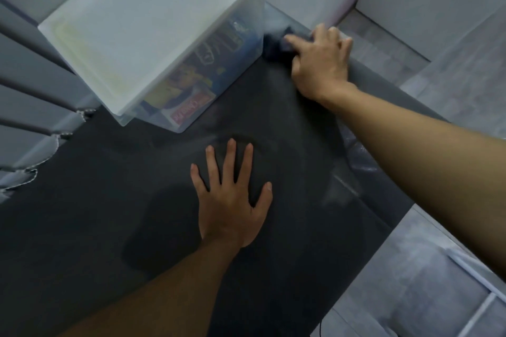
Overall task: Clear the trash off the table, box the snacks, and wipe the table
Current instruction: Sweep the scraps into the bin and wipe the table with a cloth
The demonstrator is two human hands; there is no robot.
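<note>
Our right hand (320,63) curls its fingers over a dark cloth (275,48) at the far corner of the table (109,178), just beside the lidded box (153,30) holding snacks (191,90). Our left hand (232,208) lies flat on the table, fingers spread.

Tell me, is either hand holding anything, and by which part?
The right hand grips a dark cloth bunched beneath it; blur hides which part. The left hand lies flat on the table, empty.

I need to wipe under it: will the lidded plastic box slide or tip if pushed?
The box looks broad, so it probably slides rather than tips. Snack packets show inside, so likely light. On the smooth table it may skid.
</note>
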